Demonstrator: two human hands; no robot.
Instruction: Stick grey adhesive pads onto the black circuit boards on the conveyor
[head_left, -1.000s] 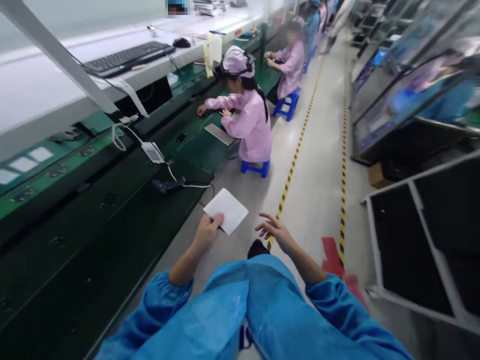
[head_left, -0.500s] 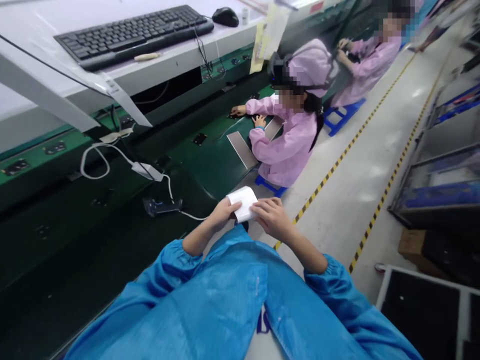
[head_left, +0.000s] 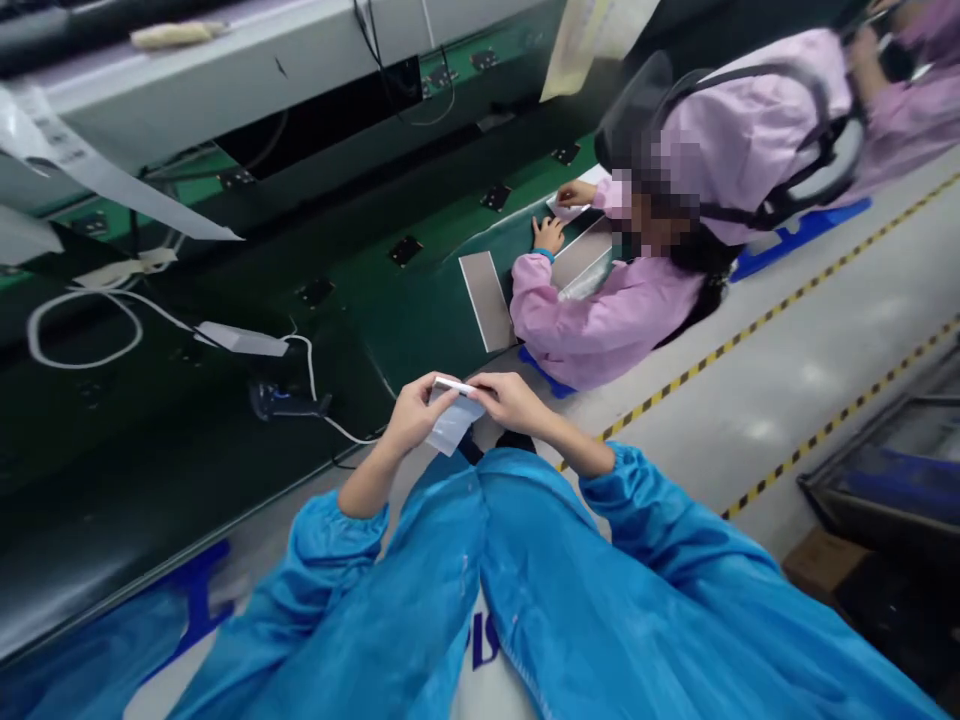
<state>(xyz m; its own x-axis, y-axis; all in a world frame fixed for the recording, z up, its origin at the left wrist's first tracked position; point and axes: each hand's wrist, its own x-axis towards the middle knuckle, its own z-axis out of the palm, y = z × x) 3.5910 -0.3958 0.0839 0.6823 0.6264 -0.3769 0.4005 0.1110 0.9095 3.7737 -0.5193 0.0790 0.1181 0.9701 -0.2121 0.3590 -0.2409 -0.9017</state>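
The left hand (head_left: pixel 411 415) and right hand (head_left: pixel 514 402) have fingers clamped on a thin, white, rectangular packet (head_left: pixel 450 428); left of it, a black corded device (head_left: pixel 285 402) lies on the dark-green surface (head_left: pixel 409 315).

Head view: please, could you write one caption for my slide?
The left hand and right hand hold a flat, whitish piece beside a long, dark-green workbench, near a co-worker in pink.

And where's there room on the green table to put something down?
On the green table, beyond the left hand, between the scanner and the nearest grey plate, is a bare patch. The dark stretch on the scanner's near side looks bare too. It's crowded around the co-worker's hands, and by the white cable.
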